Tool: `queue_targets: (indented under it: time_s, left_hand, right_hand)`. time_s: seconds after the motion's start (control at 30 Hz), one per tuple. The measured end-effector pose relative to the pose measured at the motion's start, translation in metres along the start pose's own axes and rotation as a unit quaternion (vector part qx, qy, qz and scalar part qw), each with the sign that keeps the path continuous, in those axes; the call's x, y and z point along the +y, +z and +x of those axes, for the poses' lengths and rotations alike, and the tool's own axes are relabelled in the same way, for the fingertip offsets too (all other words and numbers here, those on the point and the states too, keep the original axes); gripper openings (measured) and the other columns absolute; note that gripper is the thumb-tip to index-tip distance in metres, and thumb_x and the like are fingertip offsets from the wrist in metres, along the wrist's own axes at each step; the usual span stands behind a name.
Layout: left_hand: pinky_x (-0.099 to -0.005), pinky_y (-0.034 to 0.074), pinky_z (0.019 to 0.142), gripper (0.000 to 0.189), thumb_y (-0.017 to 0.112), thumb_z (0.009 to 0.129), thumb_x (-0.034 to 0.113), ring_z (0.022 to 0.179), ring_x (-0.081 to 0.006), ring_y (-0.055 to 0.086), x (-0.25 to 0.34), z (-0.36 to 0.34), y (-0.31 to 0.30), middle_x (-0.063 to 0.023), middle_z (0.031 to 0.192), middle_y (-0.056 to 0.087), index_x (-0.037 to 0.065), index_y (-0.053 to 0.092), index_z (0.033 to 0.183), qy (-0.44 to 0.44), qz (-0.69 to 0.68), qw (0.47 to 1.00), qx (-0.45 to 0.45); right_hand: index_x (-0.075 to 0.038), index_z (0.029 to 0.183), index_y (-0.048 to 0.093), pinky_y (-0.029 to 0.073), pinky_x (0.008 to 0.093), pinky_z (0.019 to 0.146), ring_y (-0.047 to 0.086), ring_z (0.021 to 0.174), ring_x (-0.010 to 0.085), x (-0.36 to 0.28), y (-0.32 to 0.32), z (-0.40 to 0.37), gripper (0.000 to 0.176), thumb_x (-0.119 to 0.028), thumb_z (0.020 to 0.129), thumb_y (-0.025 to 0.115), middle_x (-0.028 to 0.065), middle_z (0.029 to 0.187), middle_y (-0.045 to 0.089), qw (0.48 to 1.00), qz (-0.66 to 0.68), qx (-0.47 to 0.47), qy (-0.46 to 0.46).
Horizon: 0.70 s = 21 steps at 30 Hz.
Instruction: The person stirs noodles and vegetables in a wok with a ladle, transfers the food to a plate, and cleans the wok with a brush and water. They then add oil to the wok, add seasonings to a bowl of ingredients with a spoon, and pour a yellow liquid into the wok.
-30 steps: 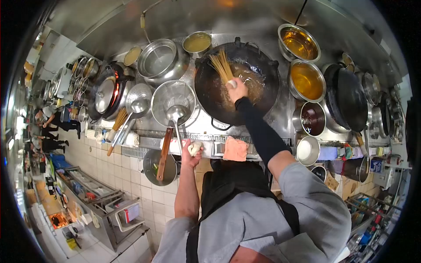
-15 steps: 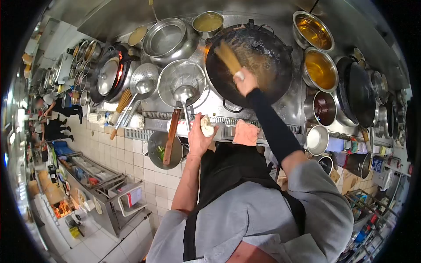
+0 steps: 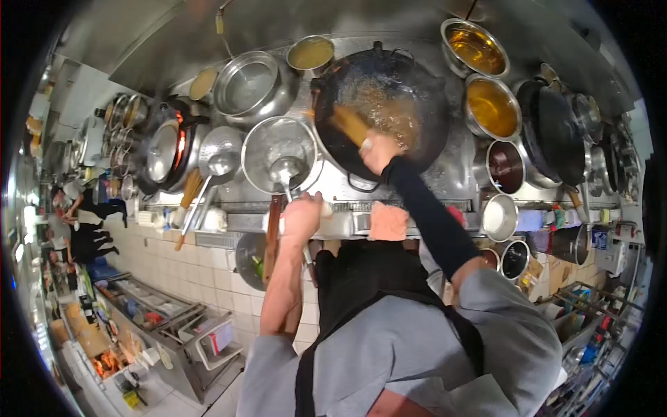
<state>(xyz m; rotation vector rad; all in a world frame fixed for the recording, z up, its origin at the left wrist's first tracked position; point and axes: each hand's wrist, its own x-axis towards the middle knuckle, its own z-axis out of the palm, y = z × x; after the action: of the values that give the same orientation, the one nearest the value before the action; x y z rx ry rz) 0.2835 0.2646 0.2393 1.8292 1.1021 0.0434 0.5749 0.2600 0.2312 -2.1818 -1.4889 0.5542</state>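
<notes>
Upper centre: tan bamboo brush (image 3: pixel 349 125) inside large black wok (image 3: pixel 432 104). Work looks midway; murky liquid remains in the bowl. Right hand (image 3: pixel 381 151): fingers closed round brush's near end, bristles beyond them, upper left. Left hand (image 3: pixel 300 219) by steel ladle (image 3: pixel 286 169); grip unclear.

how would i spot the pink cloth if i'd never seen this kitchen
Find the large black wok, where the right hand holds a bamboo brush. Come down toward the wearer to the steel ledge above the black apron. The pink cloth there is flat and roughly square, unlike the bunched white cloth farther left.
</notes>
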Motion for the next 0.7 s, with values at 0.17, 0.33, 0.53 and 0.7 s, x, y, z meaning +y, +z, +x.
queue_targets:
  time_s: [0.17,0.33,0.53,0.7]
  left_hand:
    - [-0.0477,0.054,0.096,0.068,0.08,0.079,0.008,0.113,-0.0419,0.068,0.044,-0.07,0.026,-0.0228,0.125,0.068,0.004,0.05,0.14,0.027,0.025,0.974,0.224]
    - [-0.0444,0.057,0.092,0.069,0.089,0.078,0.015,0.108,-0.0397,0.071,0.033,-0.076,0.025,-0.0194,0.124,0.071,0.003,0.052,0.135,0.188,0.119,0.924,0.311]
    - [-0.0448,0.058,0.089,0.054,0.084,0.076,0.004,0.105,-0.0402,0.07,0.032,-0.076,0.01,-0.021,0.122,0.069,0.0,0.059,0.124,0.252,0.139,0.891,0.352]
    - [-0.0457,0.057,0.091,0.059,0.08,0.07,-0.003,0.108,-0.0402,0.068,0.052,-0.078,0.0,-0.0177,0.123,0.067,0.005,0.065,0.126,0.26,0.24,0.889,0.291]
  right_hand:
    - [-0.006,0.105,0.069,0.057,0.0485,0.081,0.072,0.089,0.0419,0.02,0.01,-0.037,0.028,-0.024,0.085,0.074,0.0223,0.094,0.073,0.996,0.044,0.009,-0.074]
    - [-0.004,0.11,0.066,0.056,0.0487,0.081,0.072,0.094,0.044,0.05,0.039,0.058,0.031,-0.024,0.088,0.075,0.025,0.1,0.074,0.974,0.171,0.142,0.048]
    - [-0.007,0.112,0.064,0.056,0.0522,0.078,0.071,0.088,0.0455,0.022,0.011,-0.047,0.033,-0.025,0.086,0.074,0.0245,0.091,0.072,0.986,0.142,0.006,-0.085]
    - [-0.007,0.106,0.062,0.055,0.0564,0.08,0.069,0.089,0.0496,0.059,0.024,0.049,0.027,-0.025,0.088,0.072,0.0269,0.093,0.072,0.981,0.115,0.155,0.01]
